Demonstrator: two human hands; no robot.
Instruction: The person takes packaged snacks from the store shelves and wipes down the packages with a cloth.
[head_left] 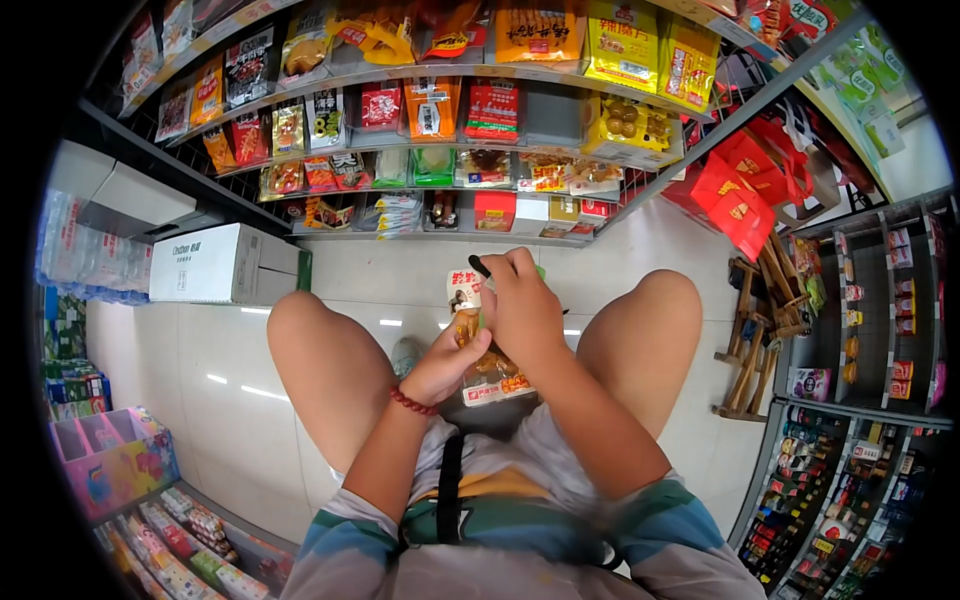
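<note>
A clear plastic snack pack (490,388) with white and red print and brown food inside is held upright between my knees. My left hand (440,368), with a red bead bracelet at the wrist, grips the pack's left side, thumb across its front. Over the pack's upper right, my right hand (528,310) is closed around a slim object with a black tip (479,266). Most of that object is hidden by the fingers, so its kind is unclear. A bit of green shows behind the right hand.
Shelves of bagged snacks (432,105) stand ahead. A white carton (222,262) and bottled water packs (95,245) are on the left. Wooden stools (750,345) and red bags (740,185) sit to the right, beside another shelf rack (890,300).
</note>
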